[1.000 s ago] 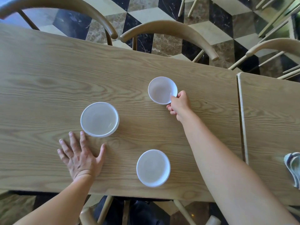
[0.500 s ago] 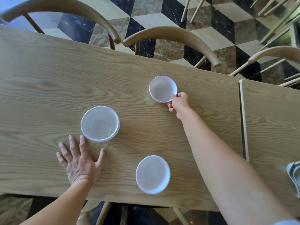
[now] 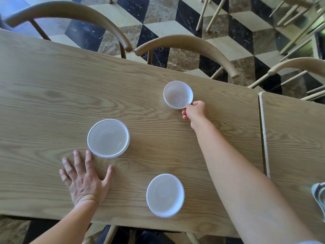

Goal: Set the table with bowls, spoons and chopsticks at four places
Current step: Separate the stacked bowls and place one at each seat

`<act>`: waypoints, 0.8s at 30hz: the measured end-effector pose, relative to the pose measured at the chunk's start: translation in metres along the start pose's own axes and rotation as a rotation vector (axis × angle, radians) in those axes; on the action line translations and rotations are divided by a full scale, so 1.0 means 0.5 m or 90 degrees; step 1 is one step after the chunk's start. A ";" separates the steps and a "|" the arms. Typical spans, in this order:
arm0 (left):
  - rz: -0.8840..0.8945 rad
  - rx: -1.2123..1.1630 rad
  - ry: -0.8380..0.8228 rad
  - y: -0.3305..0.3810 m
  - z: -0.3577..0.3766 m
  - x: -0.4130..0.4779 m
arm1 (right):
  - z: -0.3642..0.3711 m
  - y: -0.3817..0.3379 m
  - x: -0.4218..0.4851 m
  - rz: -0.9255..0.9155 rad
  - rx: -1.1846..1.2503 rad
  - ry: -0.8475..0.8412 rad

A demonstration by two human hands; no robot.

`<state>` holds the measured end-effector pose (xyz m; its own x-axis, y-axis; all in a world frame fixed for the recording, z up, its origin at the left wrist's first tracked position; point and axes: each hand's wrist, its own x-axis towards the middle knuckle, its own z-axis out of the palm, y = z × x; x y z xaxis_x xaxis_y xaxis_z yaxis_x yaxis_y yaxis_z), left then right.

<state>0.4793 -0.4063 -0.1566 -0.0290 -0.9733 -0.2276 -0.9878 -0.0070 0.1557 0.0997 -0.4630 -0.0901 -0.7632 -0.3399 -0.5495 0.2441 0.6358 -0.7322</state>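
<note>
Three white bowls stand on the wooden table (image 3: 52, 95). My right hand (image 3: 194, 111) pinches the near rim of the far bowl (image 3: 176, 94), which sits close to the table's far edge in front of a chair. A larger bowl (image 3: 108, 138) stands left of centre. My left hand (image 3: 84, 176) lies flat and spread on the wood just below it, fingertips almost at its rim. The third bowl (image 3: 165, 195) rests near the front edge, between my two arms.
Curved wooden chair backs (image 3: 186, 43) line the far side over a chequered floor. A second table (image 3: 295, 134) butts against the right end. White spoons (image 3: 319, 196) with dark trim peek in at the right border.
My right hand has pushed the far bowl a little further toward the far edge. The left hand has stayed flat on the table.
</note>
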 end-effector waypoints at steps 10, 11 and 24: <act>-0.001 -0.005 0.003 -0.001 0.005 0.000 | 0.004 -0.023 0.023 -0.006 0.010 0.002; -0.001 -0.006 0.004 -0.001 0.005 0.000 | 0.005 -0.024 0.023 -0.006 0.014 0.001; -0.005 -0.010 -0.006 0.003 -0.002 0.002 | 0.034 0.019 -0.137 -0.034 0.066 -0.055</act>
<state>0.4779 -0.4075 -0.1558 -0.0223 -0.9711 -0.2376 -0.9854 -0.0187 0.1691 0.1645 -0.4455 -0.0663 -0.7238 -0.4322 -0.5378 0.2687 0.5414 -0.7967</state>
